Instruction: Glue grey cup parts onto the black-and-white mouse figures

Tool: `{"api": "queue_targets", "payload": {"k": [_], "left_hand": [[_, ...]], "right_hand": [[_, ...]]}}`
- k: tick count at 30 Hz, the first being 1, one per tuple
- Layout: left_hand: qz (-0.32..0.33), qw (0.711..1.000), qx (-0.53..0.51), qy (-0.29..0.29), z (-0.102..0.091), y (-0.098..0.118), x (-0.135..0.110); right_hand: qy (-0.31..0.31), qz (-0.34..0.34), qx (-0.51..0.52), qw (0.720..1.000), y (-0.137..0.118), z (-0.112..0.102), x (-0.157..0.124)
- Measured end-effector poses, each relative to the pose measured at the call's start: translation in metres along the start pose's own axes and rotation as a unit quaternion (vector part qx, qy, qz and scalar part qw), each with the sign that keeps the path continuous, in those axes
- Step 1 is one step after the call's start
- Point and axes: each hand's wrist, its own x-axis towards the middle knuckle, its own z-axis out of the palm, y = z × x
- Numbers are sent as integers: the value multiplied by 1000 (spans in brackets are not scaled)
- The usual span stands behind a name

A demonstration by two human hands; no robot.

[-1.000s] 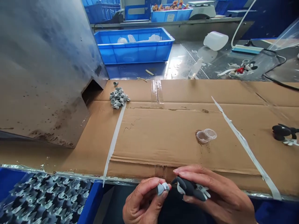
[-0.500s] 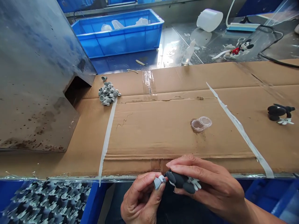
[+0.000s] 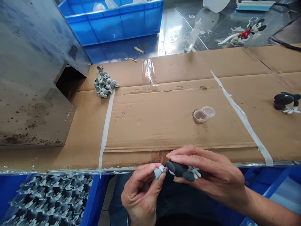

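Between the thumb and fingers of my left hand [image 3: 144, 191] is a small grey and white cup-shaped figurine part [image 3: 159, 172]. My right hand [image 3: 209, 175] grips a black figurine part [image 3: 180, 170] with a white gloved hand on it. The two pieces meet end to end, just past the cardboard's front edge and above my lap; whether they are joined I cannot tell. A heap of similar grey parts [image 3: 105, 84] lies on the cardboard [image 3: 152, 125] at the left. Another black figurine part [image 3: 284, 102] rests at the right.
A small clear cup [image 3: 203, 114] lies tipped mid-cardboard. A stained metal box [image 3: 35, 81] stands at the left. Behind are a blue bin [image 3: 117, 28], a clear bottle [image 3: 192, 36] and a Mickey Mouse figurine [image 3: 252, 30]. Below left, a blue crate [image 3: 92, 204] holds several grey parts.
The whole view has tilted downward, so the table items sit higher in the picture. Both hands keep nearly the same hold, with the two parts still meeting.
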Motion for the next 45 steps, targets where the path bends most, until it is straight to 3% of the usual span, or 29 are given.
{"api": "queue_targets", "payload": {"k": [33,45], "left_hand": [[-1,1000,9,22,2,4,3],[10,1000,-4,1,-1,-3,2]], "right_hand": [[-4,23,12,1000,-3,0,3],[5,23,52,998,2,3,-1]]}}
